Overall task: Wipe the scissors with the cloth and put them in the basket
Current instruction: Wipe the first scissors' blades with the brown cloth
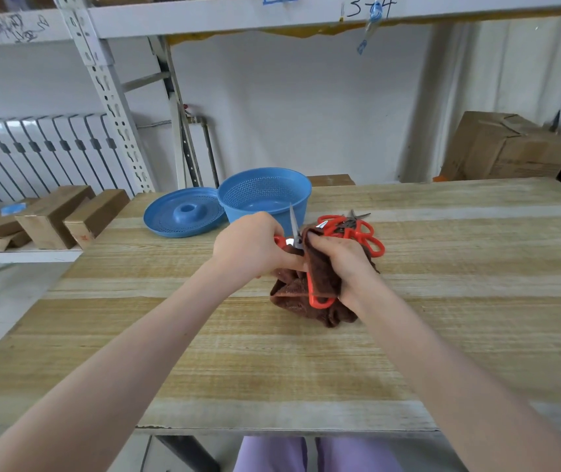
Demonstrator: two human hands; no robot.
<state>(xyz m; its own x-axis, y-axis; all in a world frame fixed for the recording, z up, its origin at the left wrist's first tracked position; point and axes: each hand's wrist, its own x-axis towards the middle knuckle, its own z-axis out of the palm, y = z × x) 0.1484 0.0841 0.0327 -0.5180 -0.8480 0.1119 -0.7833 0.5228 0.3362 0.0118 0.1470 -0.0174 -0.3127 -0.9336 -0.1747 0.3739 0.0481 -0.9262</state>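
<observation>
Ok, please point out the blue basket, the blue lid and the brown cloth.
blue basket (265,191): head view, inner perforated wall.
blue lid (187,212): head view, centre knob.
brown cloth (288,295): head view, lower left fold.

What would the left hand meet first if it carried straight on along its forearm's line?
Most likely the blue basket, which stands just beyond the left hand in that line. The hand holds the scissors, so their blade would arrive first. Depth is unclear from one view.
</observation>
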